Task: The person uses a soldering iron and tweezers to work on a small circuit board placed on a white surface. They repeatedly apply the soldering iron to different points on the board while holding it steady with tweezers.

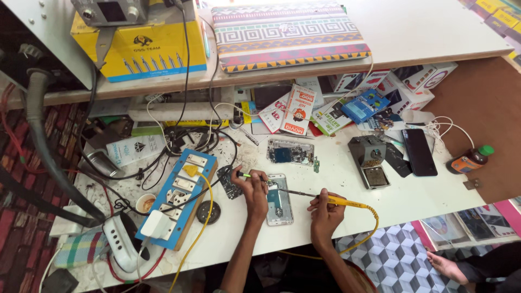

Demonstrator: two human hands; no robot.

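1. Opened phone [279,199] lies flat on the white bench [412,195], between both hands.
2. Left hand [254,187] pinches green-handled tweezers [251,176] at its top edge.
3. Right hand [325,209] grips a yellow soldering iron [347,203], tip over it.

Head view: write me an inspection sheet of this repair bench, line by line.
Surface: white bench, stained and crowded at its left end.
Job's things: opened phone lying flat; yellow-handled soldering iron, tip over the phone; green-handled tool.
Clutter: circuit board, black phone, solder-tip stand, small packets, brown bottle.
Grippers: left hand holds the green-handled tool; right hand grips the soldering iron.
Cables: yellow cord from the iron; black leads tangled near the blue power strip.
Surroundings: patterned case on the shelf; another person's hand at lower right.
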